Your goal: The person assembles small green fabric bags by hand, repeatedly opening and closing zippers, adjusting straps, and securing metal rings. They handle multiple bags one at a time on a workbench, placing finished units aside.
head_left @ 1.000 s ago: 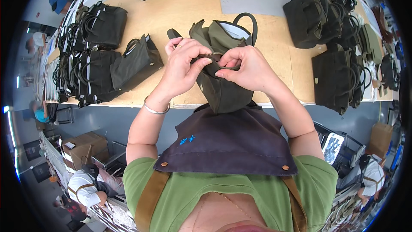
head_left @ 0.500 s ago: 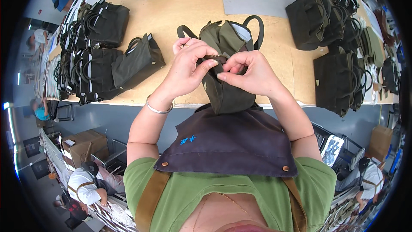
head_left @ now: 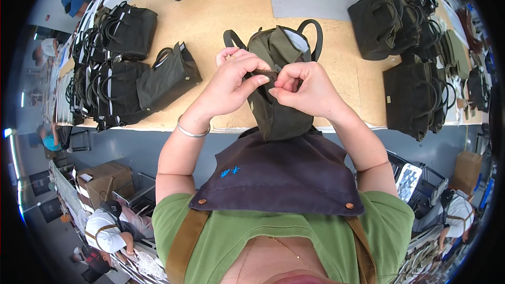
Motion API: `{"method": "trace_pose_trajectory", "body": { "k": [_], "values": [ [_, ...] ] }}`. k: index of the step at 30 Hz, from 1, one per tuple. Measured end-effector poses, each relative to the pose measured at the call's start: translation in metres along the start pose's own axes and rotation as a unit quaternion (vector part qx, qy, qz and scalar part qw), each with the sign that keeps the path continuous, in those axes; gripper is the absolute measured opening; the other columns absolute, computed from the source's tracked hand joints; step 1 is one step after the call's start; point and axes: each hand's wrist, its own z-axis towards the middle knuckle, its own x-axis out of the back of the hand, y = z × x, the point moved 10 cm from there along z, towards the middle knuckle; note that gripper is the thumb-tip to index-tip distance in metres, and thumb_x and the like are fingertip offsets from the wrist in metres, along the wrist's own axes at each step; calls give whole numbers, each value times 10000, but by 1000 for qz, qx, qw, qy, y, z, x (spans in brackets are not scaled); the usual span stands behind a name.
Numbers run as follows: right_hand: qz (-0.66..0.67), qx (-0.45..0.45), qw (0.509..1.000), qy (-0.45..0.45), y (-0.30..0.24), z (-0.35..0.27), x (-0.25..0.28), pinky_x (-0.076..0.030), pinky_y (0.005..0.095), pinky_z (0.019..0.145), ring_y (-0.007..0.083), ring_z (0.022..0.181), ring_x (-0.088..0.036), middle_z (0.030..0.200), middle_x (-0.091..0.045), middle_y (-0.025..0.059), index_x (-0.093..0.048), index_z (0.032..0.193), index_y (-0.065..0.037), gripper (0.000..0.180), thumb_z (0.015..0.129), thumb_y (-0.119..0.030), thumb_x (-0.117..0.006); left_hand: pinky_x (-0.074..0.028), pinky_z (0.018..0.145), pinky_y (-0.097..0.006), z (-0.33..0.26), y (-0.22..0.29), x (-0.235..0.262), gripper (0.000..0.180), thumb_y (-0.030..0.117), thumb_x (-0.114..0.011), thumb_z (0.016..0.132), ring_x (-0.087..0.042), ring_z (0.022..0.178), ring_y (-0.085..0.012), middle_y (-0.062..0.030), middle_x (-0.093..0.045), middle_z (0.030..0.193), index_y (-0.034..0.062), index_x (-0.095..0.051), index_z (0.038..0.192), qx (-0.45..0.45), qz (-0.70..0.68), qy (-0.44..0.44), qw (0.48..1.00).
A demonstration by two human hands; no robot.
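Note:
A dark olive fabric handbag (head_left: 284, 115) sits at the table's near edge in front of me, its two black handles sticking out to either side and a pale lining showing at its top. My left hand (head_left: 236, 81) pinches a strip of metal-toothed zipper (head_left: 267, 71) at the bag's opening, thumb below and fingers above. Close beside it, my right hand (head_left: 302, 88) is closed in a pinch at the zipper's end. Whatever lies between the right fingertips is too small to make out.
Rows of similar dark bags (head_left: 115, 87) stand on the left of the wooden table (head_left: 226, 10), and more dark bags (head_left: 410, 94) on the right. A grey sheet (head_left: 310, 0) covers part of the far side. Behind me are cardboard boxes (head_left: 108, 181) and seated co-workers.
My left hand has shifted slightly right along with the zipper strip, toward my right fingers. The right hand's pinch has moved only a little. The bag stays in place.

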Motion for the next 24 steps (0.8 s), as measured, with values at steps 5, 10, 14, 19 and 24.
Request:
{"method": "trace_pose_trajectory", "body": {
  "k": [5, 10, 14, 19, 24],
  "values": [
    [16, -13, 1000, -17, 1, 2, 2, -423, 222, 509, 45, 539, -523, 626, -637, 7, -698, 772, -19, 109, 751, -119, -734, -234, 1005, -348, 3, 0, 1, 80, 115, -638, 870, -502, 879, -155, 8, -553, 841, 81, -627, 942, -6, 12, -32, 999],
    [1, -29, 999, -23, 4, 5, 3, -441, 227, 521, 38, 559, -548, 668, -661, 13, -719, 818, -17, 140, 770, -148, -724, -237, 999, -343, 5, 0, 1, 80, 108, -627, 877, -492, 891, -161, -4, -542, 836, 75, -616, 949, -6, 13, -37, 999],
    [31, -27, 998, -36, 6, 5, 3, -442, 220, 520, 31, 567, -552, 700, -673, 11, -717, 838, -13, 117, 795, -120, -699, -241, 994, -339, 4, -1, 1, 79, 105, -618, 884, -491, 901, -161, -7, -537, 833, 77, -609, 958, -10, 28, -35, 999],
    [36, -39, 998, -37, 4, 7, 8, -427, 205, 500, 27, 570, -550, 709, -677, 15, -716, 847, -8, 97, 827, -94, -676, -254, 985, -337, 6, -5, 3, 81, 121, -624, 892, -502, 867, -162, -5, -553, 835, 84, -611, 963, -4, 37, -26, 999],
    [47, -1, 999, 6, 8, 12, 15, -435, 206, 495, 42, 573, -558, 762, -665, 20, -667, 940, 1, 125, 856, -92, -661, -272, 971, -339, 8, -7, 5, 87, 116, -640, 882, -506, 853, -161, -3, -573, 833, 92, -613, 961, 4, 37, -33, 999]
  ]
}}
